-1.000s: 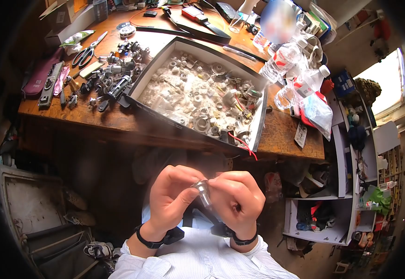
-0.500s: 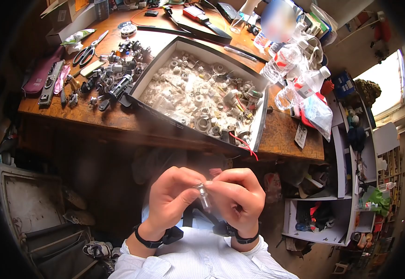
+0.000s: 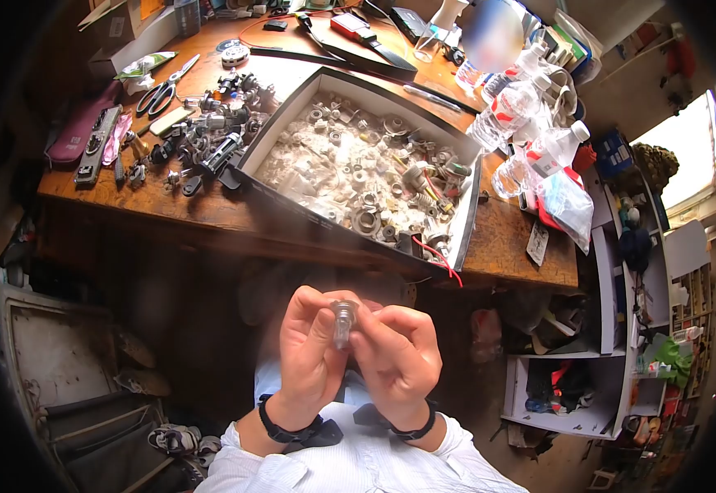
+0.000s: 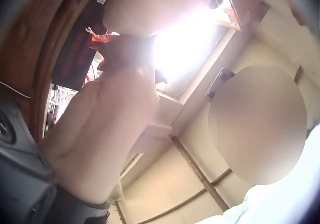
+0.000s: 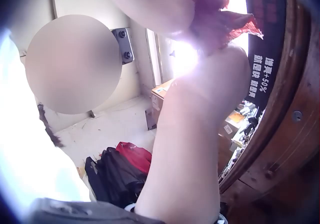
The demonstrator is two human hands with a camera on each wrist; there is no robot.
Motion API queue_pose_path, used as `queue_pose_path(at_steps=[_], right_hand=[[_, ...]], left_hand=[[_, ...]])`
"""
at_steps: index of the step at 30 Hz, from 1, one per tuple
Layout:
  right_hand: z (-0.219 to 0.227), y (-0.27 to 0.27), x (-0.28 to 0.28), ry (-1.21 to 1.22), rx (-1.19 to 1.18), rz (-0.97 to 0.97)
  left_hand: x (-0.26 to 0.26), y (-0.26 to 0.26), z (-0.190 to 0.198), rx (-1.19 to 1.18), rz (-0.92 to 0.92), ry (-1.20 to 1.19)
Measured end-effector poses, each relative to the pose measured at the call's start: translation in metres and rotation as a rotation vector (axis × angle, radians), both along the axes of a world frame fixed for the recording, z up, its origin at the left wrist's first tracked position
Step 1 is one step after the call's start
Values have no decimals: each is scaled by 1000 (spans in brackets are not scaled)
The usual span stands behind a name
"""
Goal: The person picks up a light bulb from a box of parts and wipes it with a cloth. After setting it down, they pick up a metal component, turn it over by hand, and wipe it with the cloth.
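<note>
In the head view both hands meet over the lap around a small halogen bulb (image 3: 343, 322), a clear glass tube on a round metal base. The left hand (image 3: 307, 353) pinches the base with thumb and fingers from the left. From the right, the right hand (image 3: 399, 353) grips it, its thumb beside the glass. The glass end points down toward the body. A ragged red scrap (image 5: 245, 26) shows between the fingers in the right wrist view. In the left wrist view the bulb is hidden behind the hand.
Ahead on the wooden desk (image 3: 522, 261) stands a shallow box (image 3: 292, 107) full of dusty small parts, red wires over its edge. Left of it lie a heap of bulbs and fittings (image 3: 218, 131) and scissors (image 3: 161, 92). Plastic bottles (image 3: 516, 103) stand at right.
Both hands have shifted slightly left and up with the bulb. Its glass has swung from slanting right to pointing almost straight down, and the right thumb has come beside the glass.
</note>
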State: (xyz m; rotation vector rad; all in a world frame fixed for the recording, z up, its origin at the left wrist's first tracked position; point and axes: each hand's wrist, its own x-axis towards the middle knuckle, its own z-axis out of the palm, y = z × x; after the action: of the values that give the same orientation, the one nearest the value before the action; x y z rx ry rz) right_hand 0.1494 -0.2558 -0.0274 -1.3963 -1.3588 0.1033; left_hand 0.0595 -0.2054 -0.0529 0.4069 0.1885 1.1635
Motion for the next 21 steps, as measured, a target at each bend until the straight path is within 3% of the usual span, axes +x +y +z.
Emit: queue_pose_path(at_steps=[9, 15, 17, 21], right_hand=[[-1, -4, -8, 33, 22, -97], [12, 6, 19, -67, -7, 52], [12, 7, 25, -100, -20, 72], [12, 7, 24, -55, -43, 129]], left_hand=[[2, -1, 1, 47, 7, 31], [-12, 11, 7, 155, -105, 155], [-16, 15, 11, 168, -134, 302], [-19, 13, 12, 210, -58, 380]])
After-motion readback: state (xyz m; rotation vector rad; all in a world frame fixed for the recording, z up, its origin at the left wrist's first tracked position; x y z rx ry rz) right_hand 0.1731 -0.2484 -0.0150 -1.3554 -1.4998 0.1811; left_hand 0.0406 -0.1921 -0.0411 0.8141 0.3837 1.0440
